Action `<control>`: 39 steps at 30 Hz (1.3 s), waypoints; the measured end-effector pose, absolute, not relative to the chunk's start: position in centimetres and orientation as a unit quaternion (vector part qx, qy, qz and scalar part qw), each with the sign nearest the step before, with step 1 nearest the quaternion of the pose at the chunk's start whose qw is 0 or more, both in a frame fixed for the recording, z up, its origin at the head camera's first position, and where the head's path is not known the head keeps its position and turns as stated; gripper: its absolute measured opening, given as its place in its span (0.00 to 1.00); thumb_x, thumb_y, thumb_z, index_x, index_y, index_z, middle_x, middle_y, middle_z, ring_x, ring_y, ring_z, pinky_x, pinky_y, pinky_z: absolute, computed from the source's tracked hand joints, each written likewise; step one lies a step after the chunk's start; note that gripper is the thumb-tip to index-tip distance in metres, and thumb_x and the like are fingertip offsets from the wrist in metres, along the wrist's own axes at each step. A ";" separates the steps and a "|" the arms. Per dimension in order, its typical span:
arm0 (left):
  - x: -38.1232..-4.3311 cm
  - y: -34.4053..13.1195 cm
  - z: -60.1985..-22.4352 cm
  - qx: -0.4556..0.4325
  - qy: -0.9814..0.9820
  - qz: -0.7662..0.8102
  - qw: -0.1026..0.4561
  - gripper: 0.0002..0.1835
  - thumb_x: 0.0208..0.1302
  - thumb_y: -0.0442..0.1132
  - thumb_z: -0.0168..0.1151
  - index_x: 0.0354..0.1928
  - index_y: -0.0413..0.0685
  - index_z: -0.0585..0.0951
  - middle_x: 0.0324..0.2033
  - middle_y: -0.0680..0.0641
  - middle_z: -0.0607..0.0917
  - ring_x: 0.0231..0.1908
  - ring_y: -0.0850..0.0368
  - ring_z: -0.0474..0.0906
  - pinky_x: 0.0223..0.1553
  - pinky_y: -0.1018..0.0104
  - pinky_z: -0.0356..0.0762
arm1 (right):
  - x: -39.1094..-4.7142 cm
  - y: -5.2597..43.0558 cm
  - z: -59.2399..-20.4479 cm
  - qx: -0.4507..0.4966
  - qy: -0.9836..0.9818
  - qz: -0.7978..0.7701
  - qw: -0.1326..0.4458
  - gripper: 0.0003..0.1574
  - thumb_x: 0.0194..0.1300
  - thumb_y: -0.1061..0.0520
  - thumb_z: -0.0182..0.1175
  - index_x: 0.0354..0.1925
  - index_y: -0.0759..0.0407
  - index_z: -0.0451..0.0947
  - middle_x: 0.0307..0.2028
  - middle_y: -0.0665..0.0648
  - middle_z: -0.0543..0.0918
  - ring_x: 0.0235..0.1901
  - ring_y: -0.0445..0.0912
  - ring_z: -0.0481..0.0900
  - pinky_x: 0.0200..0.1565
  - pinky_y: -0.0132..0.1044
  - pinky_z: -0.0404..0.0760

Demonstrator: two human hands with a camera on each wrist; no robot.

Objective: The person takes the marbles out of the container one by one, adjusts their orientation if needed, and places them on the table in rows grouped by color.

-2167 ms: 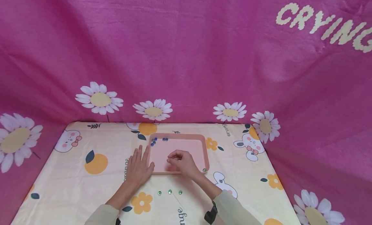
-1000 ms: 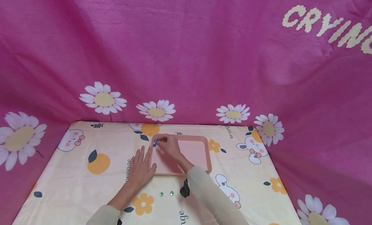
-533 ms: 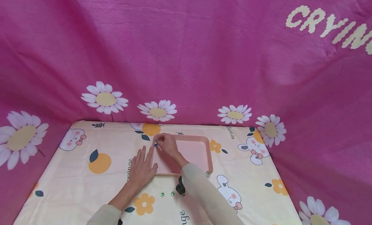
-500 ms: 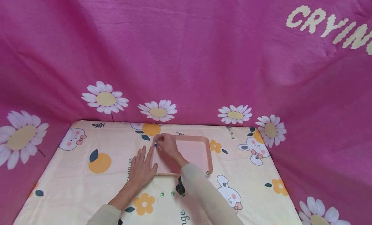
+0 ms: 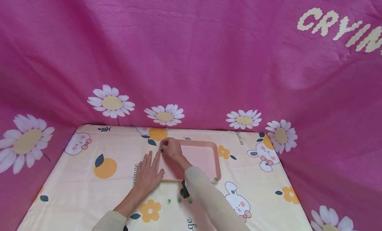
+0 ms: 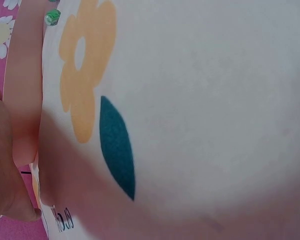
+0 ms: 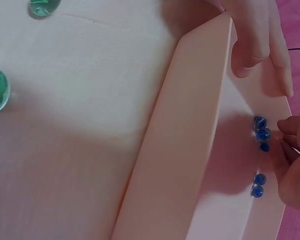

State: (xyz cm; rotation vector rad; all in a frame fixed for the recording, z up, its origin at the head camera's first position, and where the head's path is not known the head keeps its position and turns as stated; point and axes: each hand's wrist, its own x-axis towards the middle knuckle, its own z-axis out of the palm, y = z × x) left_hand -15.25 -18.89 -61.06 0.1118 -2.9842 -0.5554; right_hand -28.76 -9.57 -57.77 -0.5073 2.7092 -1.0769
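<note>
A shallow pink tray [image 5: 217, 158] lies on the table. My left hand [image 5: 147, 173] rests against its left side with fingers straight; the thumb reaches over the near-left corner. My right hand [image 5: 173, 149] reaches into the far-left corner, fingers bent and thumb near the fingertips. Whether they pinch anything is hidden. Beside those fingertips, in the right wrist view, sit three blue marbles [image 7: 262, 134] close together and a pair of blue marbles [image 7: 258, 185] farther along. A green marble [image 5: 216, 179] lies at the tray's near-right corner.
Three green marbles [image 5: 179, 200] lie in a row on the patterned tablecloth [image 5: 74, 188], on the near side of the tray. A magenta curtain [image 5: 191, 58] with daisies hangs behind and at both sides of the table.
My right hand has moved from above the tray's middle to its far-left corner, then shifted only slightly. It now covers most of the marbles there in the head view. My left hand has stayed put.
</note>
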 end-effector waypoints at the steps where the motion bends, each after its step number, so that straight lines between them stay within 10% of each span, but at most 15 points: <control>1: -15.3 -18.8 -61.1 0.036 -0.982 -0.181 0.048 0.40 0.68 0.53 0.55 0.78 0.46 0.57 0.75 0.35 0.55 0.74 0.36 0.50 0.69 0.37 0.51 | -28.8 -9.6 -57.8 -0.170 0.913 -0.359 0.094 0.10 0.68 0.63 0.63 0.46 0.59 0.88 0.35 0.51 0.86 0.38 0.44 0.79 0.48 0.35 0.82; 39: -15.4 -19.0 -61.2 0.050 -0.982 -0.179 0.035 0.41 0.68 0.55 0.54 0.78 0.49 0.56 0.76 0.36 0.53 0.75 0.38 0.48 0.70 0.38 0.49 | -28.8 -10.6 -58.9 -0.212 0.954 -0.208 0.031 0.04 0.66 0.57 0.67 0.38 0.52 0.89 0.30 0.48 0.79 0.36 0.42 0.75 0.44 0.32 0.79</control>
